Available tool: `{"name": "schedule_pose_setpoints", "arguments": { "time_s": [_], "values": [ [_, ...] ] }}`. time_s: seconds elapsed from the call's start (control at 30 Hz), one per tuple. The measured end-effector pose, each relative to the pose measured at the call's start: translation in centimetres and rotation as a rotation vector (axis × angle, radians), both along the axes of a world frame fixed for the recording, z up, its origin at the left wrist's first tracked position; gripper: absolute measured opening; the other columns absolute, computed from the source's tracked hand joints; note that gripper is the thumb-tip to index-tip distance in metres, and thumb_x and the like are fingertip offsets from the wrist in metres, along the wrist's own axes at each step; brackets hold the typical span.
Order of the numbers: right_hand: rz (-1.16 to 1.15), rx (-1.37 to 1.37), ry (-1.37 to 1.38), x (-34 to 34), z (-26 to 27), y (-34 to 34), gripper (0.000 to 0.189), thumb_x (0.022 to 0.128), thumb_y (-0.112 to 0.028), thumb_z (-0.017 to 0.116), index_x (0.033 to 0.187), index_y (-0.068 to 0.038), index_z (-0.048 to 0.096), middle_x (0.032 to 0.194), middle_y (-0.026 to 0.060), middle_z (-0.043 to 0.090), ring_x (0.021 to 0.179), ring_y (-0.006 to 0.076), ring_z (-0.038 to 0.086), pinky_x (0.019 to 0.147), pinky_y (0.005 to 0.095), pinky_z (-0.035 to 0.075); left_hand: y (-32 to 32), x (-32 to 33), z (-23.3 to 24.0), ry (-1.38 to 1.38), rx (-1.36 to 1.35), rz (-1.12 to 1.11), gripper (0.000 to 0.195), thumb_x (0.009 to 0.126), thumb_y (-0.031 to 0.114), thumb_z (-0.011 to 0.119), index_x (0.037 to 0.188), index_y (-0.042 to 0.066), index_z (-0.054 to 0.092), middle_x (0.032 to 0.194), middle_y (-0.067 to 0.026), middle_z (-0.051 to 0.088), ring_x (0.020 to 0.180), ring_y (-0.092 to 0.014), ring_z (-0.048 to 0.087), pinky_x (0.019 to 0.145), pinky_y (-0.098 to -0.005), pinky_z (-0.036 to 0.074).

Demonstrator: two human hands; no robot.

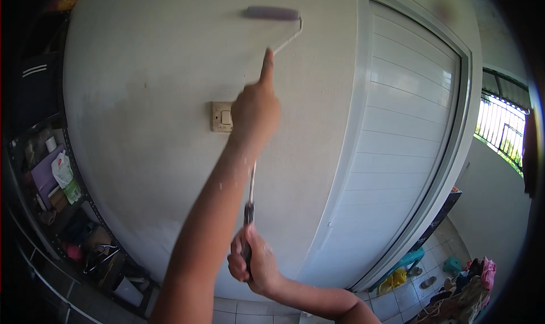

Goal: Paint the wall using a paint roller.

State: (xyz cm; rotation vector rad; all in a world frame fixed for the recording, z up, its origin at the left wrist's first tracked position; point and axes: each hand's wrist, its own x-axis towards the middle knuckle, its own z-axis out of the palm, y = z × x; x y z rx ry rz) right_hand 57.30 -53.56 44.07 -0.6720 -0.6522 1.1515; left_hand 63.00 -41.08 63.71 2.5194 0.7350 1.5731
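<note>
A paint roller spans the upper middle of the view, its grey-purple sleeve (273,13) lying sideways against the pale wall (179,162). The bent wire frame (288,40) runs down from the sleeve's right end and passes behind my left hand (256,109). That hand is closed around the wire, index finger stretched up along it; its curled fingers are mostly hidden. Lower down, my right hand (255,258) grips the dark handle (249,213). White specks dot my forearm and right hand. A stained light switch (221,117) sits just left of my left hand, partly covered by it.
A white panelled door (396,128) in its frame stands to the right. Metal shelving (85,196) with bags and boxes lines the left. Clothes (464,290), a teal stool (404,264) and slippers (428,282) are at lower right on the tiled floor (255,311).
</note>
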Motion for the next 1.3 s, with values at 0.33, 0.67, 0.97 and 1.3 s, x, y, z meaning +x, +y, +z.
{"name": "schedule_pose_setpoints", "arguments": {
  "time_s": [0.33, 0.67, 0.97, 1.3],
  "values": [
    [-0.065, 0.216, -0.109, 2.6, 12.6, 2.8, 0.044, 0.093, -0.051, 0.035, 0.075, -0.012, 0.042, 0.047, -0.002, 0.036, 0.032, 0.008, 0.029, 0.031, 0.022, 0.025, 1.9, 1.7, 14.6, -0.067, 0.169, 0.108, 0.071, 0.081, 0.009, 0.046, 0.144, 0.021, 0.015, 0.091, -0.0174, 0.062, 0.084, -0.031, 0.064, 0.068, -0.041, 0.052],
    [0.0, 0.001, 0.074, 1.2, -5.2, -1.8, 0.05, 0.085, -0.057, 0.049, 0.073, -0.008, 0.049, 0.05, 0.0038, 0.049, 0.04, 0.021, 0.046, 0.039, 0.0325, 0.039, -3.4, -0.6, -2.0, 0.164, -0.148, -0.059, 0.082, 0.076, -0.005, 0.044, 0.144, 0.022, 0.008, 0.073, -0.0218, 0.059, 0.069, -0.037, 0.061, 0.064, -0.0466, 0.049],
    [-0.192, 0.141, -0.192, 4.8, 11.2, 2.6, 0.048, 0.092, -0.052, 0.04, 0.071, -0.009, 0.04, 0.045, -0.0005, 0.035, 0.031, 0.0097, 0.031, 0.031, 0.0233, 0.026, 1.5, 3.0, 12.9, -0.1, 0.238, 0.227, 0.072, 0.081, 0.007, 0.047, 0.144, 0.019, 0.014, 0.089, -0.0167, 0.063, 0.082, -0.031, 0.065, 0.072, -0.0402, 0.052],
    [-0.216, 0.032, -0.219, 6.1, 1.5, -0.5, 0.05, 0.091, -0.054, 0.041, 0.068, -0.009, 0.04, 0.044, 0.0, 0.035, 0.032, 0.01, 0.032, 0.032, 0.0235, 0.027, -1.6, 3.8, 3.1, 0.039, 0.099, 0.244, 0.082, 0.077, 0.001, 0.049, 0.145, 0.018, 0.006, 0.073, -0.0148, 0.063, 0.067, -0.029, 0.064, 0.059, -0.0386, 0.051]
  ]
}}
